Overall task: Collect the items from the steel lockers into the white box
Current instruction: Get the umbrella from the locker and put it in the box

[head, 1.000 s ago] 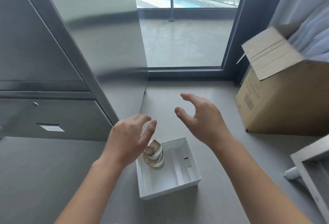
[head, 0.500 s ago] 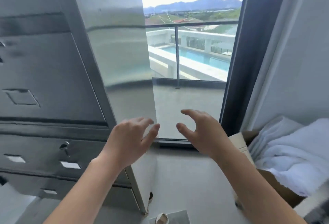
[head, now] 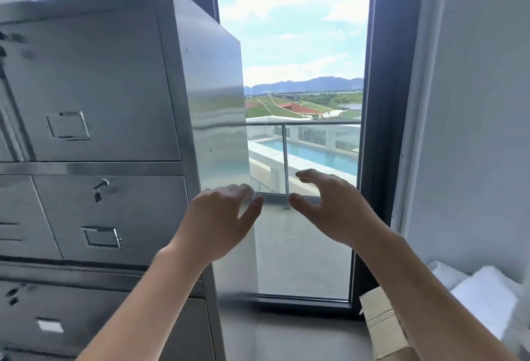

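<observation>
View shift: head camera tilts up from the floor to the upper lockers; the white box, seen low in the earlier frames, is now out of sight below the frame edge.
Meaning for task: judged from this, one drop-off looks done and the search for the next item starts; no item is in either hand.
Steel lockers (head: 94,136): left of the left fingers; brushed grey metal, flat rectangular doors, each with a recessed label frame; all doors in view look closed.
Key (head: 101,185): small, dark, sticking out of the middle door's lock, left of and slightly above the left fingertips.
Locker side panel (head: 215,119): smooth, mirror-like sheet directly behind the left fingers, reflecting sky and pool.
Left hand (head: 218,217): raised, fingers curled and spread apart, thumb out, holding nothing.
Window (head: 301,102): clear glass in a dark frame, beyond the gap between the two thumbs.
Right hand (head: 335,208): raised level with the left, fingers apart in a loose claw, empty.
Cardboard box (head: 384,329): matte brown, creased flap, below and right of the right fingers.
White cloth (head: 484,294): soft, folded bulk, farther right.
</observation>
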The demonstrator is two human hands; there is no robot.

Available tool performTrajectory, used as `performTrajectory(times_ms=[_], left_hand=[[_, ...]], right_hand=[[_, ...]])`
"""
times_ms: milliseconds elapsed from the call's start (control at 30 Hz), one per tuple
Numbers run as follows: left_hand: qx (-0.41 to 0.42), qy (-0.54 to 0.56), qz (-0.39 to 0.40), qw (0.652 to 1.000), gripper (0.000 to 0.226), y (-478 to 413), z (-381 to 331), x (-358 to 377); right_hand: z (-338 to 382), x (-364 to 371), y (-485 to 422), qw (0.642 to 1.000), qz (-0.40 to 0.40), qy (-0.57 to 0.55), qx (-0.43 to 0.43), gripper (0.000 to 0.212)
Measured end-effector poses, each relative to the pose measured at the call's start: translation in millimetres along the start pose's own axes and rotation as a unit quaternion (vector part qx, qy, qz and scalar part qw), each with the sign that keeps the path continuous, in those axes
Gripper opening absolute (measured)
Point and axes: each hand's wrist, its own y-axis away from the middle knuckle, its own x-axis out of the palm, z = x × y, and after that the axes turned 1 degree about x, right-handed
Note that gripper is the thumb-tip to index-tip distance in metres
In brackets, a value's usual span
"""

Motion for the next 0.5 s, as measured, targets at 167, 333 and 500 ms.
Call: performTrajectory(times_ms=[167, 333, 500], left_hand=[[-0.004, -0.008, -0.015, 1.000, 0.061, 12, 1, -22], [-0.003, 0.004, -0.010, 1.000, 0.061, 13, -9, -34], [0.017, 0.030, -0.005, 0.999, 0.061, 10, -31, -30]], right_hand=[[14, -13, 13, 1.000, -0.010, 0.020, -0.011, 0.054], [19, -27, 22, 0.999, -0.013, 0.036, -0.007, 0.055], [9, -42, 37, 0.998, -0.028, 0.049, -0.001, 0.057]])
